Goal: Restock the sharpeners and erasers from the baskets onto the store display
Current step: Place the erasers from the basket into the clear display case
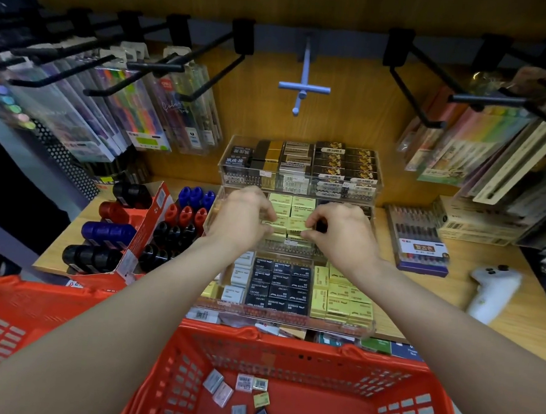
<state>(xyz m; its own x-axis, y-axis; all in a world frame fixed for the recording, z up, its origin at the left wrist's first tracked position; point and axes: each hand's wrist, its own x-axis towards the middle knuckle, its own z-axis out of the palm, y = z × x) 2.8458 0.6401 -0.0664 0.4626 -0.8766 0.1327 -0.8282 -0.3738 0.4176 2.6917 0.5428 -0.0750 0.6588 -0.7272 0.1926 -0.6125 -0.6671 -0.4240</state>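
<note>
A clear tiered display (375, 181) holds boxed erasers in three steps. Both my hands are over its middle tier of yellow erasers (302, 205). My left hand (242, 217) has its fingers curled on a yellow eraser at the row's left. My right hand (343, 230) pinches a yellow eraser (297, 225) from the right, and something dark shows under its fingers. The bottom tier holds white, black (281, 287) and yellow erasers. Below, a red basket (383, 370) holds several loose erasers (244, 382) on its floor.
A red carton of blue, red and black sharpeners (184, 217) stands left of the display. A second red basket (9, 312) sits at the lower left. A pen pack (419, 244) and a white controller (493, 287) lie on the right. Hooks with hanging pen packs (156, 110) jut out above.
</note>
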